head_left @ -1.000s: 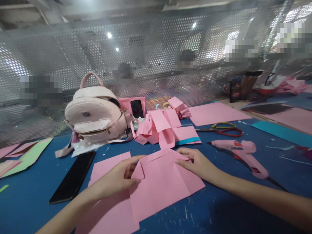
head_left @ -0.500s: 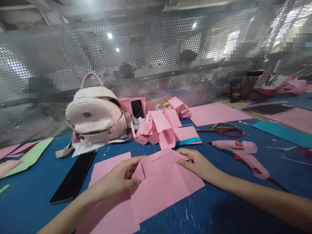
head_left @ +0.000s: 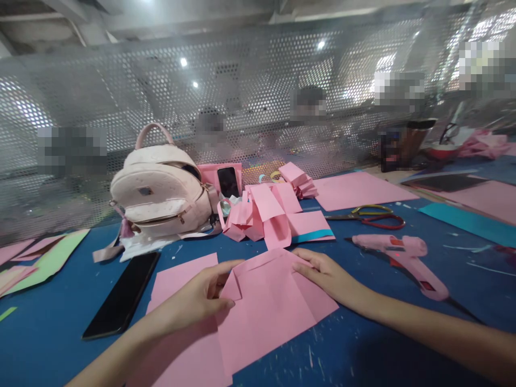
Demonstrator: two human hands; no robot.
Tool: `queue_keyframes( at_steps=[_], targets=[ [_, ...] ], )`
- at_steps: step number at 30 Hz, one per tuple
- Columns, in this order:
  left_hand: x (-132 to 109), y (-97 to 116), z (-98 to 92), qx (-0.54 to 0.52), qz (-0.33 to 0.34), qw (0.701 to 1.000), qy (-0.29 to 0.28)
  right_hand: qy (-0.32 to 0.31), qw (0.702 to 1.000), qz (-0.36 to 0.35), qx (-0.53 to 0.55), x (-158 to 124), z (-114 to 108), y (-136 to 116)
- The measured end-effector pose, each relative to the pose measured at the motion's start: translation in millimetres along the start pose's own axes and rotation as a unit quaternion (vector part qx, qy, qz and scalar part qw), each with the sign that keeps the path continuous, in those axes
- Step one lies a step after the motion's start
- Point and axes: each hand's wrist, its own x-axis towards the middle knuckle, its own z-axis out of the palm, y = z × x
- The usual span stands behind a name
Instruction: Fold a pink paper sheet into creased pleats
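Note:
Between my hands is a sheet of pink paper [head_left: 274,312], its far edge folded over and its left corner turned in. My left hand [head_left: 207,293] grips the left folded corner, thumb on top and fingers tucked behind. At the far right corner, my right hand [head_left: 322,271] pinches the paper, its fingers partly hidden behind it. Another pink sheet [head_left: 181,355] lies flat on the blue table beneath my left forearm. Just beyond the held paper sit folded pink paper pieces [head_left: 244,217], one of them with a blue strip.
A pink glue gun [head_left: 403,252] lies to the right, with scissors [head_left: 374,216] behind it. On the left are a black phone [head_left: 123,295] and a pale pink backpack [head_left: 161,188]. A perforated metal screen [head_left: 258,97] closes off the back; blurred people are behind it.
Hardly anything differs. The view has shifted very slightly, and both hands keep the same hold on the pink paper.

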Motion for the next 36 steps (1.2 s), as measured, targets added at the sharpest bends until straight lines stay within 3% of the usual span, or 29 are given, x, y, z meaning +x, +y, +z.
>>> queue_keyframes(
  at_steps=[14,36],
  targets=[
    [3,0,15.9,-0.06,-0.047,0.996,0.037,0.007,0.997,-0.011,-0.071,-5,4,-2],
    [2,-2,19.5,-0.077,-0.071,0.994,0.016,0.01,0.995,-0.018,-0.101,-4,4,4]
  ],
)
